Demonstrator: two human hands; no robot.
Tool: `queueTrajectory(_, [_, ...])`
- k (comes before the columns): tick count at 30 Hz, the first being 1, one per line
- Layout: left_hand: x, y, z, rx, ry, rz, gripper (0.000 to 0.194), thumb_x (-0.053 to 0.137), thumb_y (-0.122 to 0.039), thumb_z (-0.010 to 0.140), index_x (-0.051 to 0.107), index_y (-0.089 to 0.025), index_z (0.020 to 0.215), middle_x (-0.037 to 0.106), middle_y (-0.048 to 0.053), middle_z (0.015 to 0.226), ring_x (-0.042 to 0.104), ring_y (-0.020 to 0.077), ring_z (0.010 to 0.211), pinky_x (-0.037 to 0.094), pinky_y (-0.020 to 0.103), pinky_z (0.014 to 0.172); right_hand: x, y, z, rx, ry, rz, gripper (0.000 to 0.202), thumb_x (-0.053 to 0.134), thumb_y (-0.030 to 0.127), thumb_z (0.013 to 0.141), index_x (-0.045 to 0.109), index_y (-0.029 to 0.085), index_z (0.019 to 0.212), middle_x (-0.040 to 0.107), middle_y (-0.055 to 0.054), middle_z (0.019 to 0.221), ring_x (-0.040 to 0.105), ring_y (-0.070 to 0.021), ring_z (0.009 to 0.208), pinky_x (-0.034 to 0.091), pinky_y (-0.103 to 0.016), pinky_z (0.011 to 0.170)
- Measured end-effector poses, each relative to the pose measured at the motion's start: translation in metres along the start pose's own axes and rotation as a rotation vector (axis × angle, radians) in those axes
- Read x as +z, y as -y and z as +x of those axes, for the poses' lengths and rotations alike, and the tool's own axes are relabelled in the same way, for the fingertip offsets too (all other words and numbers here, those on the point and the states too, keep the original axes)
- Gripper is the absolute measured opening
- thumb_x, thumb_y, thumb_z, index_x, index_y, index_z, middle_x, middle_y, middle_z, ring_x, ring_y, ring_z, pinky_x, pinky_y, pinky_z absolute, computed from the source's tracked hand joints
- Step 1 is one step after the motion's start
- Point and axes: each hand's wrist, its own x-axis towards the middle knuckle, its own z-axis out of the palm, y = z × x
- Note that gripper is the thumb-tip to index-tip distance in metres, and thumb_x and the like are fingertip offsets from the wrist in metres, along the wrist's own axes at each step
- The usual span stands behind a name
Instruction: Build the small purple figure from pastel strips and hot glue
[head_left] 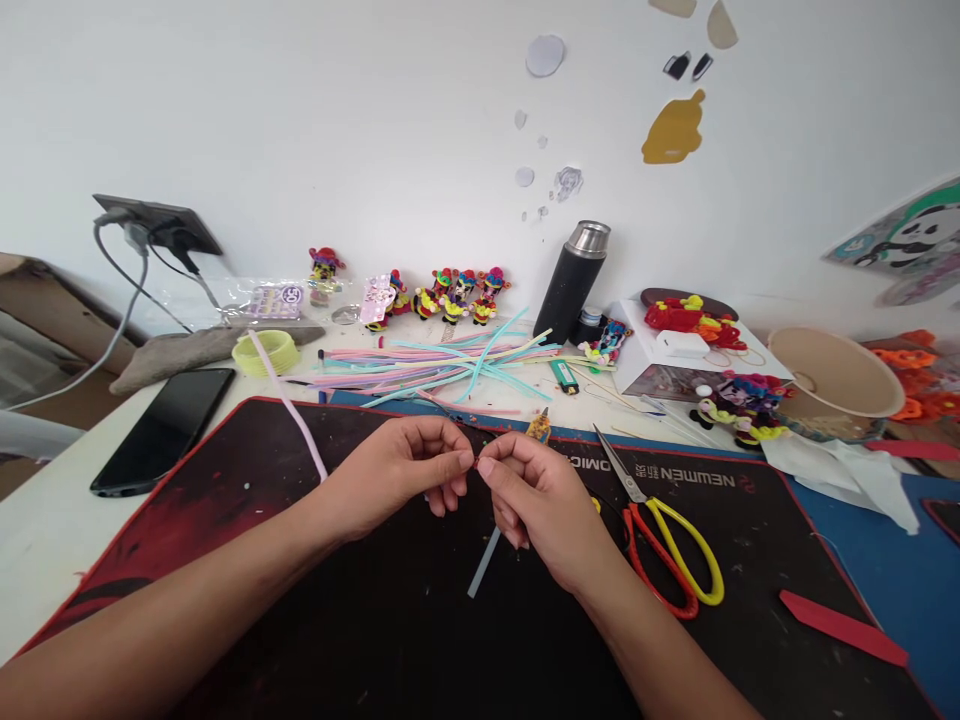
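My left hand and my right hand meet over the dark desk mat. Thumb and forefinger of each are pinched together, almost touching the other hand's tips. Between the tips shows a tiny reddish bit, too small to name. A pale translucent stick sticks out from beneath my right hand. Beyond that hand is a yellow-orange thing with a metal tip, partly hidden. Scissors with one red and one yellow handle lie to the right, blades apart from my hand. A lilac pipe cleaner reaches behind my left wrist.
Several pastel pipe cleaners lie behind the mat, with small colourful figures along the wall. A black flask, a green lighter and a white box stand or lie rightward. A phone is at left.
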Motion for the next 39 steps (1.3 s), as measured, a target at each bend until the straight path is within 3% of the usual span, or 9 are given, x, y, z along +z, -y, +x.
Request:
queueTrajectory(9, [0.0011,0.0017,-0.0009,-0.056,0.051,-0.030,0.041,0.087,-0.050,0.078,0.069,-0.014,0.079,0.070,0.001,0.065,0.063,0.0114,0.055,0.052,0.021,0.052,-0.0016,0.0021,-0.0004,-0.012,-0.004,0.006,0.031,0.071,0.049,0.090,0.059,0.021,0.088,0.047,0.012,0.048,0.038,-0.0068,0.035,0.028,-0.019,0.037])
queueTrajectory(39, [0.0004,0.0036,-0.0013,0.047,-0.012,-0.007,0.043,0.086,-0.052,0.080,0.066,-0.014,0.082,0.067,-0.002,0.062,0.062,0.0095,0.054,0.052,0.018,0.052,-0.0011,-0.0013,0.0000,-0.009,0.010,0.034,0.032,0.072,0.050,0.091,0.061,0.020,0.093,0.049,0.012,0.048,0.038,-0.0053,0.035,0.028,-0.016,0.036])
